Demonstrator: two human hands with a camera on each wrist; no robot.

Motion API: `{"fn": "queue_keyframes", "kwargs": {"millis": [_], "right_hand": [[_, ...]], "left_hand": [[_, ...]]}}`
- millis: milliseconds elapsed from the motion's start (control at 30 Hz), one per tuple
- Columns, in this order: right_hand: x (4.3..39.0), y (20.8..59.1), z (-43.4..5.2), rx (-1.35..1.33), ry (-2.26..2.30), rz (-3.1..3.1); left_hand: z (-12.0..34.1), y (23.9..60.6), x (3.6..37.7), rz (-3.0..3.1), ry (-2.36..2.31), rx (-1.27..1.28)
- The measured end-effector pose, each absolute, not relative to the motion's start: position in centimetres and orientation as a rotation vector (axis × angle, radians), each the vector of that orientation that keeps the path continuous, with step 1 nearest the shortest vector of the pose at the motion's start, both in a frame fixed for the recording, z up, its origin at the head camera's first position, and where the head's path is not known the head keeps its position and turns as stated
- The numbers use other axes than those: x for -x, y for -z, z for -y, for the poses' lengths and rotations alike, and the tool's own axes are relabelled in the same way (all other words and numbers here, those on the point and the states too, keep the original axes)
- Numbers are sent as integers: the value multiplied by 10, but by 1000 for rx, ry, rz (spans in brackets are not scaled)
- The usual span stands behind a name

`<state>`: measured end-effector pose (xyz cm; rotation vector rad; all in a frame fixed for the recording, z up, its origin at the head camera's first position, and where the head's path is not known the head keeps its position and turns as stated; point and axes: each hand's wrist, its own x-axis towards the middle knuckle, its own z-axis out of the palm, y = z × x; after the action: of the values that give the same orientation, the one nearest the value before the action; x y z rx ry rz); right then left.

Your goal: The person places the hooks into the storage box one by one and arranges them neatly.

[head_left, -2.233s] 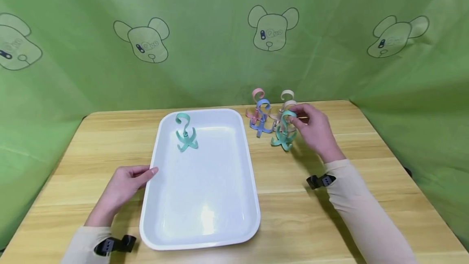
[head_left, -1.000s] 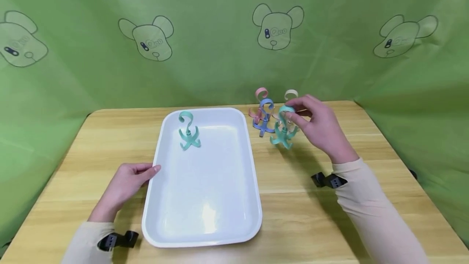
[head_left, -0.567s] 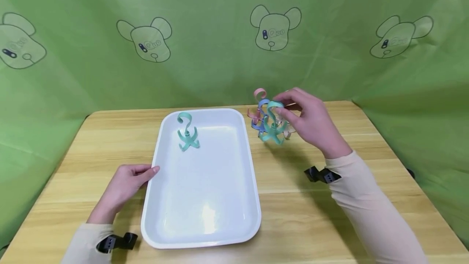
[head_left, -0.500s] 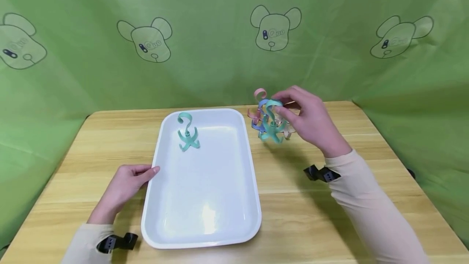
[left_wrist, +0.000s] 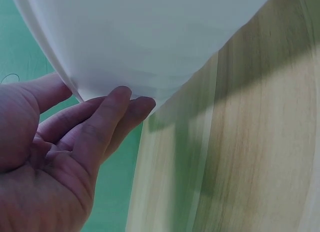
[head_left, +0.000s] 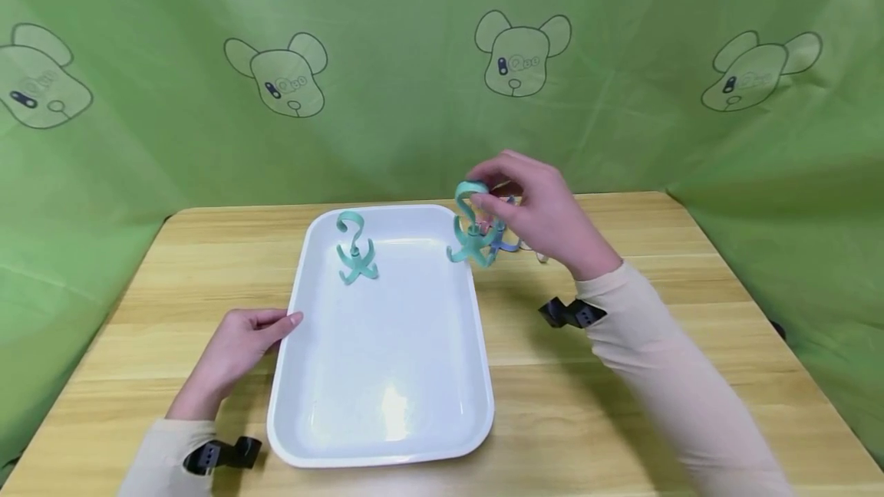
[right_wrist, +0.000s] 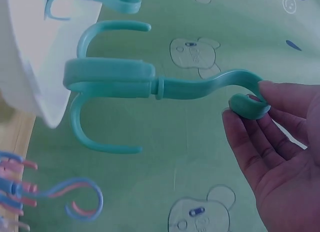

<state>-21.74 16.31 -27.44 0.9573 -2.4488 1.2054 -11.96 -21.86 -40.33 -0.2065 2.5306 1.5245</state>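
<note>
My right hand (head_left: 542,209) pinches the curled top of a teal four-claw rotating hook (head_left: 473,244). This hook is raised off the table and overlaps the white tray's (head_left: 387,343) upper right rim in the head view. Its claws point away from my hand in the right wrist view, where the stem (right_wrist: 190,88) shows fully. My left hand (head_left: 231,351) grips the tray's left side, thumb on the rim. From the left wrist view, my fingers (left_wrist: 102,124) lie against the tray's underside. A second teal hook (head_left: 357,263) stands upright in the tray's far left corner.
Behind my right hand, partly hidden, stand a blue hook (head_left: 506,243) and a pink hook (head_left: 485,225). A bit of a beige hook (head_left: 541,257) shows beside them. The wooden table (head_left: 608,390) ends at a green curtain (head_left: 407,113) with printed bear heads.
My right hand has lifted the teal hook from the group on the right and carried it left to the tray's rim. My left hand keeps its hold on the tray.
</note>
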Motion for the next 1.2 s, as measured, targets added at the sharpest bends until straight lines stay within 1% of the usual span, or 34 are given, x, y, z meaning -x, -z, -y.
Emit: {"fn": "queue_keyframes", "kwargs": {"millis": [167,567,900,1200], "right_hand": [[226,275,-147,-1001,-1298,2454],[244,287,-121,-974,-1378,2582],[255,303,-112,-902,-1440,2690],[268,321,-107,-873,-1352,2755]], "left_hand": [[220,402,119,-2539,-1491,217],[220,404,120,-2525,-1507,224],[221,404,120,-2496,-1528,221],[220,404,120,-2493,-1539,212]]}}
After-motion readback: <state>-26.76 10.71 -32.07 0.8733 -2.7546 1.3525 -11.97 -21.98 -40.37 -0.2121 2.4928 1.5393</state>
